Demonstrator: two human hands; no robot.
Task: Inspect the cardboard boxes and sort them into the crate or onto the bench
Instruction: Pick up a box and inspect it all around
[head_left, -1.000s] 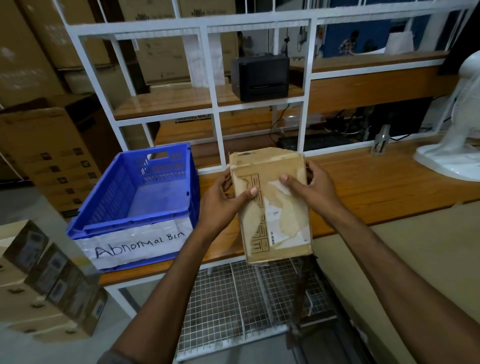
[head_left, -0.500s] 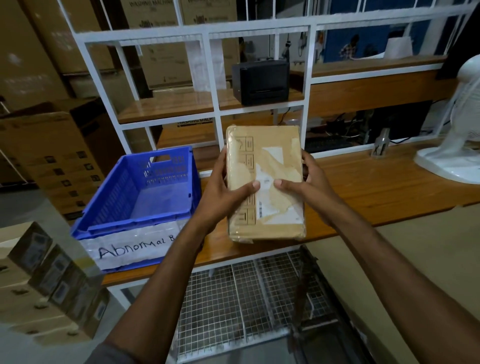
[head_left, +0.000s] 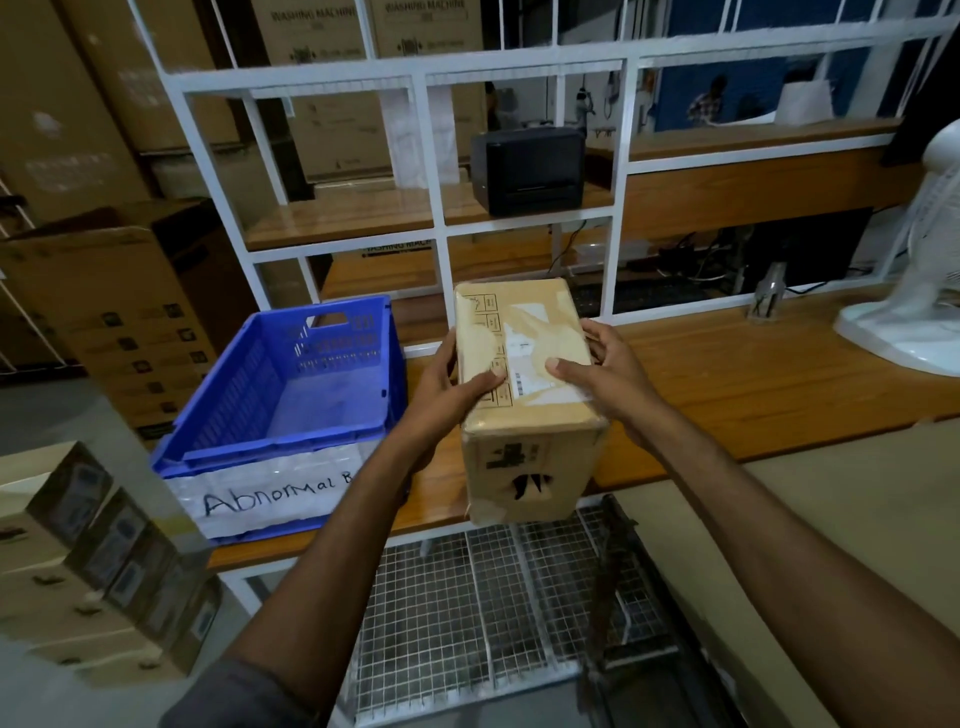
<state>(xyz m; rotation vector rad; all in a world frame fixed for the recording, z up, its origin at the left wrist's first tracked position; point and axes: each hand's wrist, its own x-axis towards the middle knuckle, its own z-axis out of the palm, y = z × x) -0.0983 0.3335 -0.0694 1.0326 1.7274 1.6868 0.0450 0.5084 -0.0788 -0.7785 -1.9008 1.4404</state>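
The wooden bench (head_left: 753, 374), which runs under the blue crate (head_left: 234, 410) and away to its right, is judged not to lie under the whole load. The cardboard box (head_left: 524, 415) is held in the air just right of the crate and higher than its rim. If the grip is relaxed, the box could be dropped onto the wire shelf (head_left: 467, 613), lower and to the right of the crate.

The box is clamped by side pressure only: the left hand (head_left: 452, 389) and right hand (head_left: 608, 374) are curled round its flanks, with the thumbs laid on top. A wrong sort could follow if the torn patch (head_left: 524, 483) on its near end is overlooked.

Nothing is seen on the crate's visible floor, and a handwritten label (head_left: 270, 499) reading "Abnormal B…" is fixed to its front wall. The box is taped closed, so its contents cannot be told.
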